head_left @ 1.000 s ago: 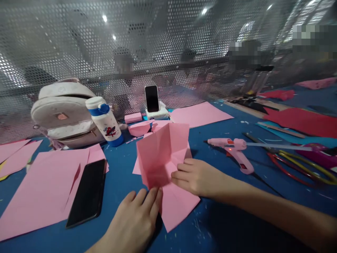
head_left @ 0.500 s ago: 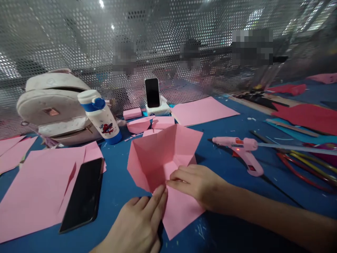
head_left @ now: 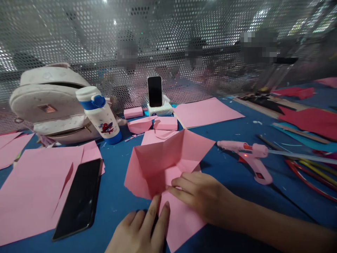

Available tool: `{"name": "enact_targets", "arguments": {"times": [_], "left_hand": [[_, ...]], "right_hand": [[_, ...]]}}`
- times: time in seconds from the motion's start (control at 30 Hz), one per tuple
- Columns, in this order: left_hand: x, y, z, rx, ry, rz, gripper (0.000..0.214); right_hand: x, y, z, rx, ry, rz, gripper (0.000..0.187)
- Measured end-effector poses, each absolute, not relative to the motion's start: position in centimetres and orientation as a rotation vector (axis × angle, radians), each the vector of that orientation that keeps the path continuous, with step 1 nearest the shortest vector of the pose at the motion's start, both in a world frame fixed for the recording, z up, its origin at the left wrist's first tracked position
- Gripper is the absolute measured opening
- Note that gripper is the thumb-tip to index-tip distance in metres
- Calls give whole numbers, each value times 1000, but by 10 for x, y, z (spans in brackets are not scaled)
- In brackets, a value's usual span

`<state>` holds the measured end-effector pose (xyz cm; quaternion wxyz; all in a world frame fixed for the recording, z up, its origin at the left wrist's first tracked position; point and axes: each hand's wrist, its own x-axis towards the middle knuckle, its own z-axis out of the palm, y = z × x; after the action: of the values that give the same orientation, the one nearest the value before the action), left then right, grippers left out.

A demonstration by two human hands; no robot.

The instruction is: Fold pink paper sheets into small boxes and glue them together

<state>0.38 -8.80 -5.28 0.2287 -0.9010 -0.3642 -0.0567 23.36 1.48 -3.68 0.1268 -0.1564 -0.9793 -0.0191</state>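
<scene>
A person's two bare hands work on a creased pink paper sheet [head_left: 163, 158] in the middle of a blue desk [head_left: 231, 182]. The near part of the sheet lies flat on the desk, and the far part stands up, folded into an open pocket shape.

The left hand [head_left: 139, 232] enters from the bottom edge. Two fingers stretch out flat, their tips pressing the paper's near left edge. Its grip is released and grasps nothing. The right hand [head_left: 200, 196] reaches in from the right and rests palm down on the middle of the paper, fingers extended along a crease. Its grip is also released, pressing rather than holding.

A pink glue gun [head_left: 252, 156] lies on the desk to the right, apart from the paper. To the left, a black phone [head_left: 76, 198] lies on large pink sheets [head_left: 31, 189]. Farther back, a white bottle [head_left: 100, 116] with a blue cap stands just beside a pale backpack [head_left: 50, 102]. A second phone [head_left: 154, 91] stands upright before a perforated metal screen [head_left: 79, 35].
</scene>
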Motion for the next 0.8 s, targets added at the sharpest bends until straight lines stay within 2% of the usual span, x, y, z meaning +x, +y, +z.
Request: {"name": "enact_targets", "arguments": {"times": [0.23, 0.5, 0.57, 0.7, 0.8], "left_hand": [[4, -91, -61, -2435, -969, -241, 39], [5, -90, -58, -2551, -1018, -258, 46], [6, -91, -54, -2571, -1044, -280, 48], [8, -93, -46, -2607, -1084, -292, 52], [8, -95, -45, -2637, -1112, -296, 53]], "right_hand": [[223, 14, -38, -456, -2904, -126, 17], [206, -6, -32, -626, -2926, -309, 16], [195, -9, -21, -714, -3039, -238, 18], [169, -2, 7, -955, -3325, 123, 20], [162, 4, 18, -1000, -3352, 162, 23]]}}
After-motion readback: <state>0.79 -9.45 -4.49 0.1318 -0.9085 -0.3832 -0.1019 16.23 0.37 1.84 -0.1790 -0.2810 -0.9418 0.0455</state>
